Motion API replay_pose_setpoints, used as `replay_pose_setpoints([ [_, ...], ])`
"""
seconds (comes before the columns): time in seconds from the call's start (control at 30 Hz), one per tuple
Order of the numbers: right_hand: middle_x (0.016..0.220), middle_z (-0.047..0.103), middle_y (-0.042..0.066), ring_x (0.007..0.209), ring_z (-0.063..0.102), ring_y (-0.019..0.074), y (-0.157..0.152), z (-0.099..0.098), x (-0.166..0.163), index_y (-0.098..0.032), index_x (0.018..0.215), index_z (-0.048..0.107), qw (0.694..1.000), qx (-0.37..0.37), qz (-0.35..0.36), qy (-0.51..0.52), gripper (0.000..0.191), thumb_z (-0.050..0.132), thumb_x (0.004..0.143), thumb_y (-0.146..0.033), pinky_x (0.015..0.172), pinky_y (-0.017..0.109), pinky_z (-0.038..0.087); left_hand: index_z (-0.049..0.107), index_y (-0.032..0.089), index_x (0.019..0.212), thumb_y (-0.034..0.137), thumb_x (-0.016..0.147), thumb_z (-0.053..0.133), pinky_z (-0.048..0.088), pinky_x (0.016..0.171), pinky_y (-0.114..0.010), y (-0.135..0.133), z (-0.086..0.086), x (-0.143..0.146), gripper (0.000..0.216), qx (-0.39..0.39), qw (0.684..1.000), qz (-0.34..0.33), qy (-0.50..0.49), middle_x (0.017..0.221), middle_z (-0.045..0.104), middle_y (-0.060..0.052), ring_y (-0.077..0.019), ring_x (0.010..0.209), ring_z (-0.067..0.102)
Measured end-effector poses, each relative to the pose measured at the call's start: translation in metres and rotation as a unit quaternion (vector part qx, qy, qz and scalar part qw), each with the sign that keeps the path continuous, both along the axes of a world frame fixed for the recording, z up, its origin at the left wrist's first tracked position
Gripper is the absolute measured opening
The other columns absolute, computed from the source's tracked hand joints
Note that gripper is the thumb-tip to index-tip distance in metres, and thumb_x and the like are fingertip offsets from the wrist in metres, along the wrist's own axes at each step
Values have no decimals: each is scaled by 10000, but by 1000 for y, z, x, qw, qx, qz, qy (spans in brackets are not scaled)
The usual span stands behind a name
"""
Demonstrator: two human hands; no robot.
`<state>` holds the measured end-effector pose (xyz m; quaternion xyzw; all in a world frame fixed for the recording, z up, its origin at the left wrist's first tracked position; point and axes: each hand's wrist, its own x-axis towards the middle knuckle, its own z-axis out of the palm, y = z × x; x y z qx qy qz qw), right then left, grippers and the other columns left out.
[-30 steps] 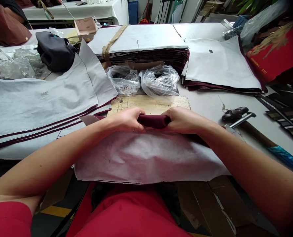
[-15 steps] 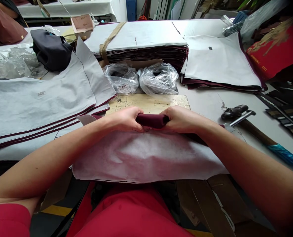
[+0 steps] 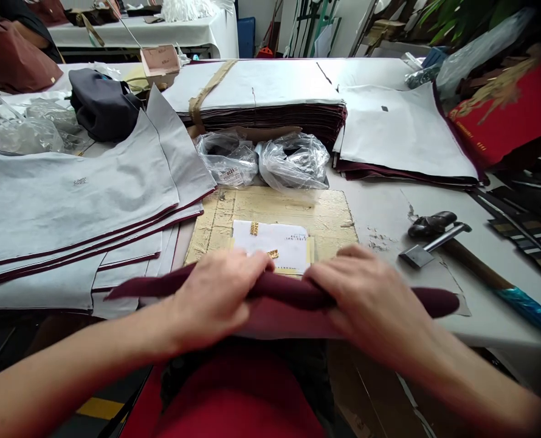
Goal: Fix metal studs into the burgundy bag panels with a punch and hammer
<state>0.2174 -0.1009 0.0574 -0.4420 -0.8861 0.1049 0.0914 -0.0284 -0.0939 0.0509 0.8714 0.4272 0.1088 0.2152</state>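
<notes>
My left hand (image 3: 216, 298) and my right hand (image 3: 371, 298) both press down on a folded maroon sheet (image 3: 434, 300) that lies across the table's near edge. The fold runs left to right under my palms, its maroon side up. Just beyond my fingers a white paper slip (image 3: 284, 240) with two small gold metal pieces (image 3: 254, 227) rests on a yellowish cutting board (image 3: 325, 213).
A hammer (image 3: 439, 234) with a blue-wrapped handle lies at the right. Stacks of grey-backed maroon sheets (image 3: 70, 194) sit at the left, back (image 3: 261, 85) and right (image 3: 402, 128). Two clear plastic bags (image 3: 293, 161) lie behind the board. A dark bag (image 3: 101, 103) is at the back left.
Both hands pulled the sheet toward me and folded it over, so its grey back is hidden. The board, paper slip and gold pieces are uncovered.
</notes>
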Motion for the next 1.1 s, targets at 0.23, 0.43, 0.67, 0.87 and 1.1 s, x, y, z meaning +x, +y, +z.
replay_pose_setpoints([
  [0.23,675,627,-3,653,545,179,2,-2,2,-210,727,575,998,-68,1,-13,146,511,714,-79,693,307,328,649,240,1084,139,799,619,442,712,-298,-5,-6,0,304,-60,997,43,-20,929,717,0,-206,859,658],
  [0.43,758,722,23,714,646,224,43,9,-12,-278,1082,730,989,-80,-8,-127,359,534,797,-180,627,320,309,678,265,953,250,788,677,368,632,-270,25,10,2,166,-139,985,102,-25,829,704,37,-182,794,633],
  [0.67,828,762,99,730,692,290,13,-9,-44,-96,1542,451,965,-111,0,-239,823,530,725,-160,643,359,350,649,266,976,193,780,615,351,657,-283,-5,-5,-13,211,-159,982,100,18,838,696,30,-180,773,616],
  [0.87,771,742,78,698,665,264,6,-2,-39,-105,1472,527,973,-100,-10,-209,767,520,705,-140,645,339,345,653,269,960,192,780,601,345,643,-277,2,1,-14,203,-163,983,90,6,796,689,37,-172,737,608],
  [1.1,654,644,18,627,577,176,64,9,-8,-205,727,666,980,-165,-90,-59,143,575,794,-292,558,289,308,688,221,866,273,716,687,351,584,-249,63,3,1,160,-168,981,68,-63,781,673,24,-172,749,612],
])
